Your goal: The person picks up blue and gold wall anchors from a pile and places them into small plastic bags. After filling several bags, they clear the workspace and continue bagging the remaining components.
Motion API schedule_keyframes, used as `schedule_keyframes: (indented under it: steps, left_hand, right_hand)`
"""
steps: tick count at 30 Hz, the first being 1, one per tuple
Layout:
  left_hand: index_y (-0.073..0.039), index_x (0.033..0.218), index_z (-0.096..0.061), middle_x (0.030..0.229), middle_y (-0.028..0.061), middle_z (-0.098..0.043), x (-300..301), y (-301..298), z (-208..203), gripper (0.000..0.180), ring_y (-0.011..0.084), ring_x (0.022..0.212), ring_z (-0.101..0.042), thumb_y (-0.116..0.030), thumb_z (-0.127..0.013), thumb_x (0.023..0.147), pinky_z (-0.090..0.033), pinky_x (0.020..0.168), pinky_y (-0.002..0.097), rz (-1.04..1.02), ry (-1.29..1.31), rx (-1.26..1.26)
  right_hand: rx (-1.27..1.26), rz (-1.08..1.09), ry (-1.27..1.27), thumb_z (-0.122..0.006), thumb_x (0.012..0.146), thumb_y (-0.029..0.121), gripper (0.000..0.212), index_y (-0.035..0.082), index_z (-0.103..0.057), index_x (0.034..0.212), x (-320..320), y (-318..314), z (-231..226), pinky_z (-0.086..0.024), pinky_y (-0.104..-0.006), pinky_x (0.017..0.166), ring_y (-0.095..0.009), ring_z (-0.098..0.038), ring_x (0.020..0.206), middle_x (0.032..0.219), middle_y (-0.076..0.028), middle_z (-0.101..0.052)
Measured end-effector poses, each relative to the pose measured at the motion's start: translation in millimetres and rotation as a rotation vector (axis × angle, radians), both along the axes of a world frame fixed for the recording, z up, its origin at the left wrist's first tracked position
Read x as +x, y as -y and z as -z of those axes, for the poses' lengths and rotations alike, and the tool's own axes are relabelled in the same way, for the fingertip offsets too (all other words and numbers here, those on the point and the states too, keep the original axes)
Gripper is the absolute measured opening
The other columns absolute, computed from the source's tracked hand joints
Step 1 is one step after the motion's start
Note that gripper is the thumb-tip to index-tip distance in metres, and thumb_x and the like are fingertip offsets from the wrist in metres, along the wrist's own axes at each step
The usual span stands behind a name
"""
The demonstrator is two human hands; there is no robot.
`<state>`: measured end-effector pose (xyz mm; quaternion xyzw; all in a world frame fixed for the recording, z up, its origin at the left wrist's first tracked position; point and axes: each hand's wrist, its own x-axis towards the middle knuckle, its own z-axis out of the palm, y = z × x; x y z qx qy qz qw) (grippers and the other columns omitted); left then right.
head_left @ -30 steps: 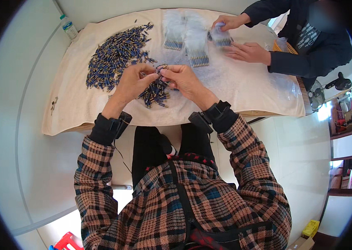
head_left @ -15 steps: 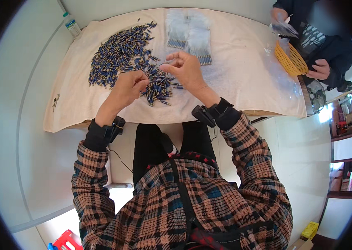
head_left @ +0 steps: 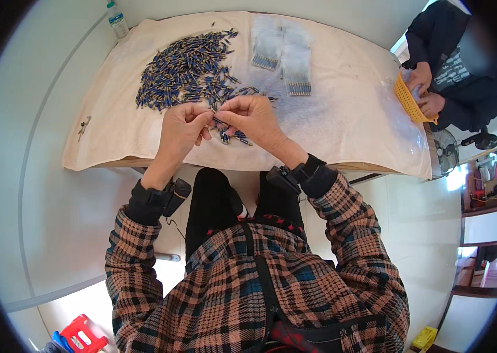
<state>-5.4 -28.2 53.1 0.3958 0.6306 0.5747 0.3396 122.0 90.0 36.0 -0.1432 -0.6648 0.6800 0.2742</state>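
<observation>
Two bare hands met over a cloth-covered table, the left hand [head_left: 183, 126] and the right hand [head_left: 258, 122] each pinching with thumb and forefinger, their fingertips nearly touching around a small piece [head_left: 213, 112] too tiny to make out in detail. The other fingers of both hands curled loosely. The piece sat just above a loose cluster of blue-and-gold parts [head_left: 228, 135], partly hidden by the hands, with a far larger heap [head_left: 181, 67] spread beyond the left hand. A slip of either fingertip, with so little to grip, could have dropped the piece among its lookalikes, where it would have been hard to pick out. Parts in the cluster lay close to the right hand, and a sweep of its curled fingers might have scattered them across the pale cloth [head_left: 348, 112] or toward the near table edge. Farther back, filled clear bags [head_left: 295, 62] lay side by side, well apart from the fingers; a snag in the cloth's folds could have shifted them. At right, a co-worker's hands [head_left: 426, 94] bent over a yellow basket [head_left: 407, 101].
</observation>
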Motion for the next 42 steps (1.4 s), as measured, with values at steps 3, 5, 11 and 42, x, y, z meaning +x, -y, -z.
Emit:
schedule_keyframes:
  steps: [3,5,11,42]
  left_hand:
    - [0.002,0.085,-0.061,0.07,0.005,-0.062,-1,10,5,0.011,0.0064,0.051,-0.054,-0.009,-0.058,0.086,-0.038,0.041,0.0171,-0.021,0.063,0.041]
    - [0.003,0.086,-0.06,0.07,0.0049,-0.062,-2,16,8,0.01,0.0072,0.051,-0.055,-0.007,-0.058,0.086,-0.039,0.04,0.0174,-0.025,0.11,0.067]
    - [0.004,0.089,-0.059,0.072,0.0046,-0.061,11,51,19,0.011,0.0068,0.052,-0.055,-0.007,-0.057,0.087,-0.04,0.041,0.0174,-0.089,0.078,0.03]
    - [0.002,0.083,-0.058,0.069,0.0081,-0.059,-75,58,57,0.014,0.014,0.061,-0.052,-0.004,-0.066,0.074,-0.043,0.057,0.026,-0.09,-0.607,-0.098]
  right_hand:
    - [-0.007,-0.045,0.007,-0.066,0.08,0.007,0.013,-0.005,-0.065,0.085,-1,8,-3,-0.052,-0.0203,0.054,-0.008,-0.061,0.061,0.073,-0.007,-0.065]
    - [0.017,-0.094,0.073,-0.065,0.082,0.008,0.014,-0.005,-0.064,0.088,-1,12,-6,-0.052,-0.0207,0.054,-0.009,-0.062,0.063,0.076,-0.008,-0.065]
    - [-0.06,-0.165,0.146,-0.064,0.082,0.005,0.014,-0.006,-0.063,0.09,7,39,3,-0.052,-0.0216,0.055,-0.01,-0.063,0.066,0.078,-0.009,-0.066]
    - [0.307,-0.034,0.372,-0.063,0.079,0.008,0.013,-0.004,-0.067,0.081,-50,31,27,-0.046,-0.0205,0.048,-0.008,-0.06,0.056,0.064,-0.006,-0.064]
